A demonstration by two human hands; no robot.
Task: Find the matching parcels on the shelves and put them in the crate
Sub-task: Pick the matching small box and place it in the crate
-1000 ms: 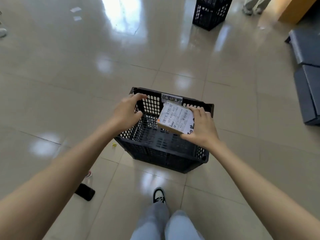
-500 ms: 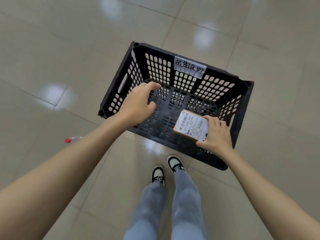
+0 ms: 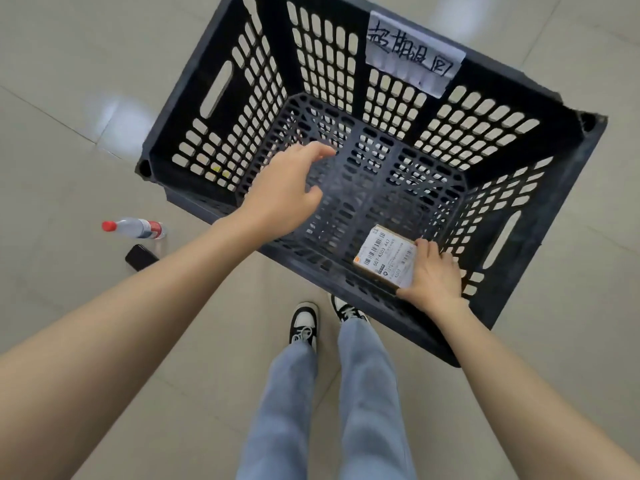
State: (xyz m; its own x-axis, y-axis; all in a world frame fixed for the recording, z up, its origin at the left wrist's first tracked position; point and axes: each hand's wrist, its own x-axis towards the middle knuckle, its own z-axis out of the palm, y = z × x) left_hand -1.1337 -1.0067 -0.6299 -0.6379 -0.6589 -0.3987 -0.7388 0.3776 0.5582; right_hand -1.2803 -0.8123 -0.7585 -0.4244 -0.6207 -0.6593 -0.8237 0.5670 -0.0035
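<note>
Inspection finds the task in its opening stage of delivery. The right hand [image 3: 433,275] is grasping a small brown parcel [image 3: 386,258], its white barcode label facing up, and is lowering it into the black crate [image 3: 221,109] at about the 4 o'clock corner of the crate floor; whether the parcel is already touching the floor grid cannot be told from this view. The left hand [image 3: 284,199] is hovering over the crate's 9 o'clock side, fingers relaxed and spread, grasping nothing. The rest of the crate floor is showing no other parcel, so this appears to be the first one going in. A handwritten paper tag [image 3: 412,53] is sitting on the crate wall at 12 o'clock. No shelves are appearing in view, so any remaining matching parcels cannot be counted. Judged outstanding: letting go of this parcel and fetching any further matches. A bottle [image 3: 135,228] and a dark phone [image 3: 140,257] are lying on the tiled floor [image 3: 69,64] at 9 o'clock of the crate.
</note>
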